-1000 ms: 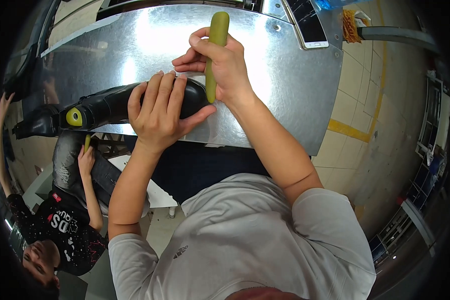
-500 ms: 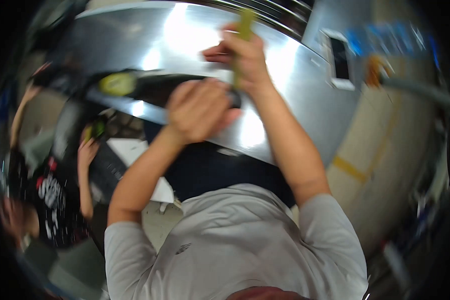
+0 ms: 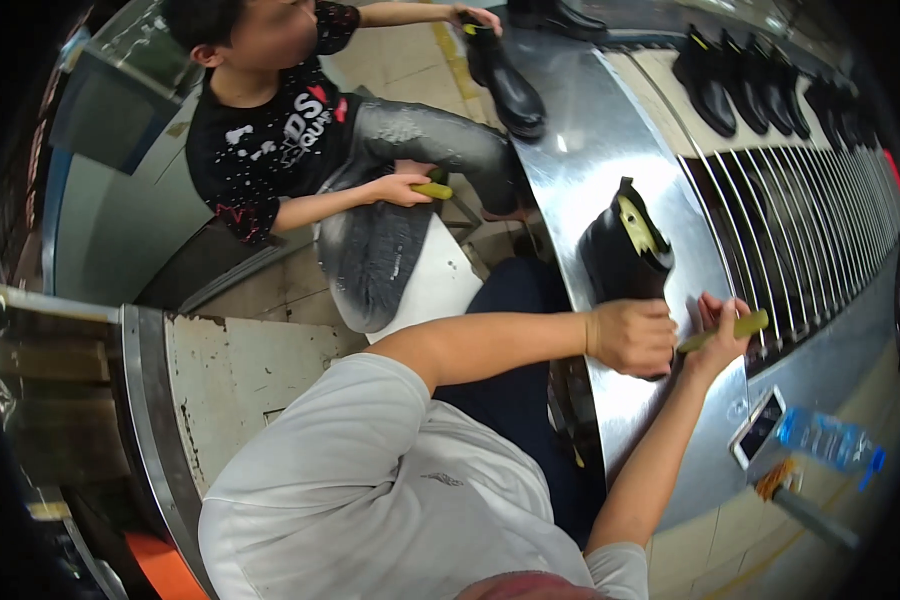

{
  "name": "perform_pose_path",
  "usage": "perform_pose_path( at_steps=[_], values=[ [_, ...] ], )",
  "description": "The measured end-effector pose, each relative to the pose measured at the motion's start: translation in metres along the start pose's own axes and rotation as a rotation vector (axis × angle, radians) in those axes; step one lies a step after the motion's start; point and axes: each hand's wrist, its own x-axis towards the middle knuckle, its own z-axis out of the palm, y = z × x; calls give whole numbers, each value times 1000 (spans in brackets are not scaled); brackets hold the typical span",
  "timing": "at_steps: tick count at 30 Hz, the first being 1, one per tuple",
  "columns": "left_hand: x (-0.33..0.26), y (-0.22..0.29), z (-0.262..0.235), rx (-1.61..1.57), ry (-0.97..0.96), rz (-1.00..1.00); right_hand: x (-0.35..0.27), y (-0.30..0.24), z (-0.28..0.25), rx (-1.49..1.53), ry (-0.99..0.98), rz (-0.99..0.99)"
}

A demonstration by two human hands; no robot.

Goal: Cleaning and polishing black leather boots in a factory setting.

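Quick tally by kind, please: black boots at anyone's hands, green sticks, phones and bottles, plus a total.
Black boots: 2 (near boot at the left hand, far boot at the co-worker's hand)
Green sticks: 2 (near stick in the right hand, far stick)
Phones: 1 (white phone)
Bottles: 1 (blue bottle)
Total: 6

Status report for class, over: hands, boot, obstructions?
Left hand on black boot. Right hand gripping green stick. Phone and bottle off to the side, not blocking.

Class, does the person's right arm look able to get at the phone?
Probably yes: the phone lies near the right grip with nothing visible between them, though that grip holds a green stick.
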Motion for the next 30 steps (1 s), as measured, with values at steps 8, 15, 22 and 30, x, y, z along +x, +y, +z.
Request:
perform_pose_path(
  at_steps=[8, 15, 22, 30],
  values=[
    [-1, 17, -69, -62, 308, -410, -17, -1, 10, 70, -46, -24],
    [-48, -53, -110, -499, 73, -1028, -20, -6, 4, 40, -80, -38],
    [-32, -38, -134, -391, -115, -1037, -13, -5, 2, 126, -55, -44],
    [-35, 41, -129, -591, 163, -1163, -9, 3, 4, 163, -33, -100]
  ],
)
